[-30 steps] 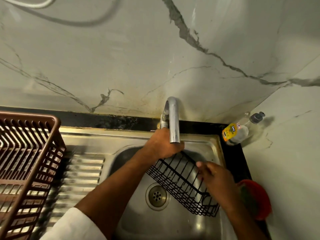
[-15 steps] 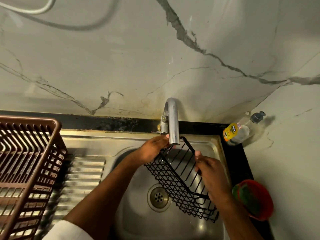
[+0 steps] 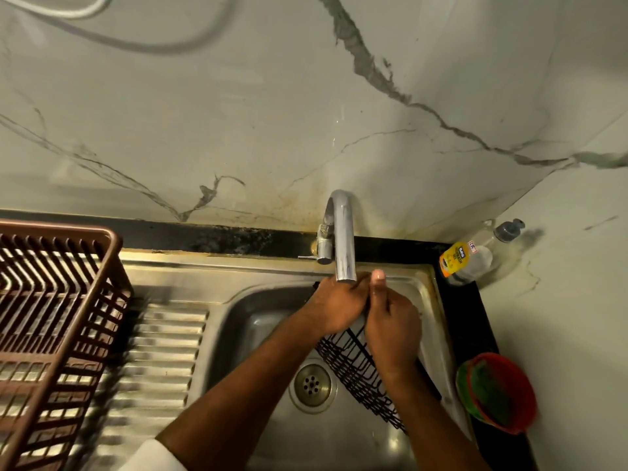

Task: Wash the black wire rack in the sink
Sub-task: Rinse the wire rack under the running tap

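Hands meet under the tap (image 3: 344, 239) near the centre of the frame. The left hand (image 3: 336, 305) curls its fingers round the upper end of the black wire rack (image 3: 356, 368), right below the spout. The right hand (image 3: 390, 324) sits just beside it, touching it, fingers folded round the rack's rim and the thumb sticking up toward the spout. The rack slants from the hands down toward the lower right of the frame, inside the steel sink (image 3: 258, 317), with its lower end beside the drain (image 3: 312, 385). A white sleeve (image 3: 153, 457) shows at the bottom edge on the left arm.

At the left of the frame a brown plastic dish basket (image 3: 61, 317) stands on the ribbed draining board (image 3: 163, 355). On the dark worktop (image 3: 475, 317) at the right, a clear soap bottle (image 3: 472, 260) with a yellow label leans in the corner against the marbled wall (image 3: 272, 113), and a red bowl (image 3: 503, 392) holding a green scrubber (image 3: 486, 392) sits near the lower right. A cable (image 3: 153, 42) loops across the wall in the upper left.
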Available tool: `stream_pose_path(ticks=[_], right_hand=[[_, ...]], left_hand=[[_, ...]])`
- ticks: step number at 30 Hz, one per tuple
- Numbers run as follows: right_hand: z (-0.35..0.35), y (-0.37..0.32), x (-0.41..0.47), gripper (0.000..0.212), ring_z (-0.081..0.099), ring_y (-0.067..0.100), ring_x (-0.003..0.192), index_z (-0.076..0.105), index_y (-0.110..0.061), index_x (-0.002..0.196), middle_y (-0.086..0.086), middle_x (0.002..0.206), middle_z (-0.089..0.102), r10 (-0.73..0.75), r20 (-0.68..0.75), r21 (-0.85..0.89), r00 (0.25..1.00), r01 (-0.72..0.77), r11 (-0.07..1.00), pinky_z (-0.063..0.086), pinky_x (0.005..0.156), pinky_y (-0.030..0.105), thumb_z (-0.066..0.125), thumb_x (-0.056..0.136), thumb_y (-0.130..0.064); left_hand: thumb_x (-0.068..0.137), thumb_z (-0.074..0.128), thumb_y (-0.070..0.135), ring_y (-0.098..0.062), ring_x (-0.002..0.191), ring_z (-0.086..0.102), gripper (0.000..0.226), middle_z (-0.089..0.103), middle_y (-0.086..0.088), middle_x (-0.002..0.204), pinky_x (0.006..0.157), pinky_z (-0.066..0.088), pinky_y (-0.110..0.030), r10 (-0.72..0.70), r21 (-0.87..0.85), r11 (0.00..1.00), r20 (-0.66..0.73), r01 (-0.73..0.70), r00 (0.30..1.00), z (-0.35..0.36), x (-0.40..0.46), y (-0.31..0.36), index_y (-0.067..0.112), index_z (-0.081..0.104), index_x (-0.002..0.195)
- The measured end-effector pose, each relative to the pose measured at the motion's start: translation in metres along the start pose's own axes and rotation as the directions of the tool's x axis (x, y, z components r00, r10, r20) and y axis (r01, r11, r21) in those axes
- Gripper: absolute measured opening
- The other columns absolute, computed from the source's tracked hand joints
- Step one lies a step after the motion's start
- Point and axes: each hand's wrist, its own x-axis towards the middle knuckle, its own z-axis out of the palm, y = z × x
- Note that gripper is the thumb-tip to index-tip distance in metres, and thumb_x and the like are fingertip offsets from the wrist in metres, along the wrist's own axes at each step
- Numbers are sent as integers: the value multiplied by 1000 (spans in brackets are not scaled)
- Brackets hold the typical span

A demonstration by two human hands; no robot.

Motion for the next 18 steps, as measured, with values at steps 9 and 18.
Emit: stream_pose_path(ticks=[9,18], right_hand=[[-14,-18,8,74,42,11,42,47,-23,42,-7,39,43,199,66,229,978,-209,951,36,56,29,30,86,-80],[1,-22,16,79,64,17,69,76,-23,77,-3,71,70,174,23,-67,984,-172,983,40,61,28,17,90,-73]], left_hand=[[103,51,43,-17,62,60,32,64,-3,71,63,56,-42,-124,-166,981,-160,97,979,-25,5,-28,19,65,87],[110,33,43,-23,85,63,46,68,-10,89,82,52,-38,15,-37,999,-52,-17,999,1,-9,-10,12,66,100]])
